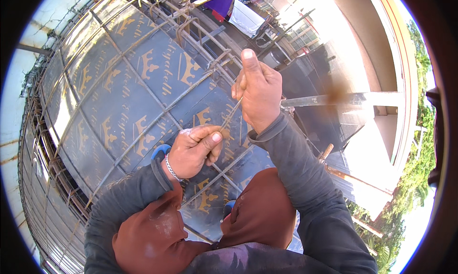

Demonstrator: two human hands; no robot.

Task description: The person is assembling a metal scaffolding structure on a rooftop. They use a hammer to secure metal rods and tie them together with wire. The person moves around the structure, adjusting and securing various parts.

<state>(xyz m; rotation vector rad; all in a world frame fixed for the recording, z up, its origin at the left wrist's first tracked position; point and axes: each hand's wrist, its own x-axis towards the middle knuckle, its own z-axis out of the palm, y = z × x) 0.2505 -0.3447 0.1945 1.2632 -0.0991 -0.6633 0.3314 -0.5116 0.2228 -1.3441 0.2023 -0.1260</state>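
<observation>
My left hand (194, 151), with a chain bracelet at its wrist, pinches thin strands of tie wire (231, 114) between thumb and fingers. Up and to the right, my right hand (260, 91) is closed round the other end of the strands, its thumb pointing up. The wire runs at a slant between both hands. Below them lies a grid of ribbed steel rebar (168, 109) over dark formwork panels (129, 85) printed with gold crowns. I cannot see whether the wire touches the rebar.
A beam cage of thicker bars (200, 37) runs along the far edge of the panels. Beyond it there is a drop to a lower yard with a white sheet (246, 18). A grey metal bar (334, 100) crosses at the right. Corrugated sheeting (45, 212) lies at the left.
</observation>
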